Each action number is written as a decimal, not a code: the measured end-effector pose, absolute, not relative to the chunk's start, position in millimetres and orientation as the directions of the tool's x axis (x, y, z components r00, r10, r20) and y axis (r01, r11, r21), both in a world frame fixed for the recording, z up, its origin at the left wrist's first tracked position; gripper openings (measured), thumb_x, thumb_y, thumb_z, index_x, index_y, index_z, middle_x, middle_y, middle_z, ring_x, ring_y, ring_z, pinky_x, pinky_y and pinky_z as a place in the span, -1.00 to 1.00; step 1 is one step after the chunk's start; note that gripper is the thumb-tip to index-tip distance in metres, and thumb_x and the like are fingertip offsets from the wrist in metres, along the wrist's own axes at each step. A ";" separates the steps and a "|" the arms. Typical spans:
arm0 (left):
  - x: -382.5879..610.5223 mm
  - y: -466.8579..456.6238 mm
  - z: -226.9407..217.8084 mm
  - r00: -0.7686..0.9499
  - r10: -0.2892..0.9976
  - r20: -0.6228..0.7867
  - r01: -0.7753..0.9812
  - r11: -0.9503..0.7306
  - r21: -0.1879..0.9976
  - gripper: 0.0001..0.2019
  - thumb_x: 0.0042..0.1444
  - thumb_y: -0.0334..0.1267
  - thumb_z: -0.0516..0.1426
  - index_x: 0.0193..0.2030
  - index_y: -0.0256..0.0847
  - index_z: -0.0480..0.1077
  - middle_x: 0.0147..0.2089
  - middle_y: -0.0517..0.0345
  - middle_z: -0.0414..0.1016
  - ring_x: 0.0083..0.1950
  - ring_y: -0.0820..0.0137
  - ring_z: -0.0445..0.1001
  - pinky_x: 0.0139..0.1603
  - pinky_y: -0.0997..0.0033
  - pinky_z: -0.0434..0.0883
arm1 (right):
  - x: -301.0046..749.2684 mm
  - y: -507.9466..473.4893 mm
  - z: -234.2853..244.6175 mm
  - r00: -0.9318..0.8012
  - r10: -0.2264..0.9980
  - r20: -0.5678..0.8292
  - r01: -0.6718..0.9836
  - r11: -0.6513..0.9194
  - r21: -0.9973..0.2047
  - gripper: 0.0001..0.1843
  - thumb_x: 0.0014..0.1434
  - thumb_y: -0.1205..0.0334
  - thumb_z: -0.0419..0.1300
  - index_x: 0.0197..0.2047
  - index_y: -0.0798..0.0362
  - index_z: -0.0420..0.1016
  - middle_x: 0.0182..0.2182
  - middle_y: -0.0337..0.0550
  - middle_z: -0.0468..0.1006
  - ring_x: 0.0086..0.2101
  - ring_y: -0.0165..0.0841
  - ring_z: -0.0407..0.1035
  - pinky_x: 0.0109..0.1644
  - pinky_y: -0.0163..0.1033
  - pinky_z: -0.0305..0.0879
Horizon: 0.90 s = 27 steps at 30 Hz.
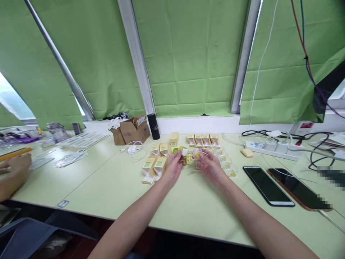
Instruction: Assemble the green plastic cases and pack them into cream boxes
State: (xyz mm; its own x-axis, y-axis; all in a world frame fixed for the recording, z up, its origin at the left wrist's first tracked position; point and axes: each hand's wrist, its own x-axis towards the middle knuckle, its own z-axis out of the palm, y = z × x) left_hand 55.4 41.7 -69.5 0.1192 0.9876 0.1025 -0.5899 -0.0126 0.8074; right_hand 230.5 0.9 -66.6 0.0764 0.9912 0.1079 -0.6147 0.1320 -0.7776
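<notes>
My left hand (174, 166) is closed round a small white and green item (183, 151) held just above the pale green table (188, 201). My right hand (208, 164) pinches a small clear plastic case with a yellow piece inside (198, 154), a little to the right of the left hand. Between the hands lie small yellow pieces (189, 157). Left of the hands stand several small tan boxes with green labels (153, 166). More tan boxes (203, 139) line up behind. A row of clear cases (226, 162) lies at the right.
Two dark phones (268, 185) (296, 189) lie at the right, with a white power strip (272, 147) and cables behind. A black cylinder (153, 126) and an open cardboard box (133, 130) stand by the window. Another person's hand (13, 169) rests at far left.
</notes>
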 end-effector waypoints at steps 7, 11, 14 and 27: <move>55.3 39.1 -68.6 0.092 0.989 0.120 -0.571 -0.046 0.820 -0.53 -0.11 0.05 0.54 -0.24 -0.26 0.59 -0.29 0.12 0.58 -0.32 0.48 0.41 -0.31 0.46 0.31 | 227.1 3.2 -73.9 0.142 0.953 0.266 -0.319 0.299 -0.899 -0.27 -0.13 -0.01 0.60 0.08 -0.07 0.49 -0.03 -0.09 0.60 -0.16 -0.25 0.46 -0.35 -0.25 0.48; 56.0 37.8 -68.6 0.093 0.986 0.140 -0.553 -0.065 0.831 -0.53 -0.10 0.07 0.53 -0.25 -0.27 0.61 -0.32 0.13 0.57 -0.33 0.49 0.39 -0.31 0.47 0.31 | 223.2 1.4 -74.1 0.181 0.930 0.319 -0.166 0.349 -0.922 -0.31 -0.12 -0.01 0.57 0.07 -0.04 0.50 -0.04 -0.06 0.58 -0.12 -0.23 0.38 -0.32 -0.24 0.47; 56.4 37.5 -69.2 0.094 0.981 0.167 -0.537 -0.091 0.838 -0.53 -0.07 0.08 0.52 -0.23 -0.28 0.61 -0.29 0.10 0.58 -0.31 0.49 0.40 -0.31 0.47 0.31 | 220.9 0.4 -73.7 0.199 0.925 0.325 -0.130 0.354 -0.926 -0.32 -0.10 -0.03 0.56 0.06 -0.02 0.52 -0.05 -0.06 0.57 -0.18 -0.27 0.35 -0.31 -0.25 0.46; 58.4 36.8 -70.4 0.055 0.953 0.298 -0.379 -0.256 0.889 -0.55 0.04 0.14 0.44 -0.26 -0.25 0.56 -0.30 0.18 0.53 -0.33 0.50 0.39 -0.29 0.50 0.32 | 219.7 -7.7 -72.9 0.063 0.992 0.110 -0.405 0.126 -0.906 -0.30 -0.09 -0.13 0.60 0.02 -0.05 0.49 -0.17 -0.18 0.57 -0.43 -0.33 0.56 -0.53 -0.27 0.47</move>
State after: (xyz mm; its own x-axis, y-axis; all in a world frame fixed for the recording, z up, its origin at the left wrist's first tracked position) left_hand 58.4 36.8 -70.4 0.0554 0.9528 0.2984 -0.3791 -0.2564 0.8891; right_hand 219.7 -7.7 -72.9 0.0634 0.9919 0.1100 -0.4051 0.1263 -0.9055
